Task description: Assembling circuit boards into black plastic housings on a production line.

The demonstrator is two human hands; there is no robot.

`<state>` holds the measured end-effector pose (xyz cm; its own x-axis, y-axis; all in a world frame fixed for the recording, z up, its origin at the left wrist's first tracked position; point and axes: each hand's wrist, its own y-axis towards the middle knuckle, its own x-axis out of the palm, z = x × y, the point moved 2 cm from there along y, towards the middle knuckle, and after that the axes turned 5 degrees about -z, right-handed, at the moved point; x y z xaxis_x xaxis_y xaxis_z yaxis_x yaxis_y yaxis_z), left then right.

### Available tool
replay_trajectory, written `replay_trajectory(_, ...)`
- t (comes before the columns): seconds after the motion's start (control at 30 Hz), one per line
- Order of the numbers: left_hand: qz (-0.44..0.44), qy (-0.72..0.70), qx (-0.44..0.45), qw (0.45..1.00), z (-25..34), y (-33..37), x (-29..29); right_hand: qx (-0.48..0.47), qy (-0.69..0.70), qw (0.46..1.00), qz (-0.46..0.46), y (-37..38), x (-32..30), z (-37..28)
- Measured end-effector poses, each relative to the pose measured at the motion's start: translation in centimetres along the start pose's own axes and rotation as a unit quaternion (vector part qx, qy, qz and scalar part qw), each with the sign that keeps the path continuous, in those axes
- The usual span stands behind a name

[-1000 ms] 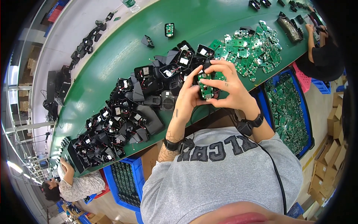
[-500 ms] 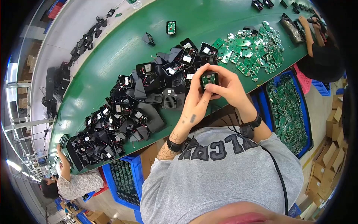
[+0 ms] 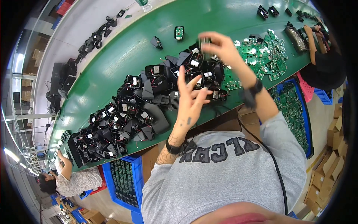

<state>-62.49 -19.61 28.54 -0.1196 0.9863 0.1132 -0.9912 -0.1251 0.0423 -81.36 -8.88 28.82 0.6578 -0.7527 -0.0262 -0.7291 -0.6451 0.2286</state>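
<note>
My left hand [image 3: 189, 102] hangs over the near side of a heap of black plastic housings [image 3: 158, 82], fingers spread and holding nothing. My right hand [image 3: 222, 48] is past the heap's far right end, smeared by motion. Its fingers are closed around a dark plastic housing [image 3: 204, 43], mostly hidden by the hand and blurred. Many housings in the heap lie open, showing white parts and red wires. Beyond the heap, a single housing with a green board inside [image 3: 179, 33] rests on the green table, beside a tilted black housing [image 3: 156, 42].
A pile of loose green circuit boards [image 3: 261, 54] lies right of the heap. Blue crates of boards stand below the table edge, one at left [image 3: 138, 179] and one at right [image 3: 308, 138]. Co-workers sit at both ends. A bottle [image 3: 144, 4] stands at the far edge.
My hands have parted. The right has carried the housing away and to the far side; the left has let go and spread its fingers. The view has shifted slightly.
</note>
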Motion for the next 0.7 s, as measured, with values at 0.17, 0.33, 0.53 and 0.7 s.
replay_trajectory(0.17,0.017,-0.004,0.015,1.000,0.7,-2.2,-2.0,0.032,-0.271,0.960,0.067,11.3,-10.5,10.7)
replay_trajectory(0.33,0.067,0.047,0.024,0.996,0.0,-4.3,-3.7,-0.010,-0.455,0.876,0.158,11.2,-11.7,11.9)
replay_trajectory(0.53,0.156,0.090,-0.008,0.984,0.0,-7.1,-6.4,0.088,-0.420,0.896,-0.114,4.1,-5.3,4.4)
replay_trajectory(0.7,0.065,0.080,0.029,0.994,0.7,-3.3,-3.4,0.109,-0.408,0.904,-0.069,2.2,-6.2,5.6)
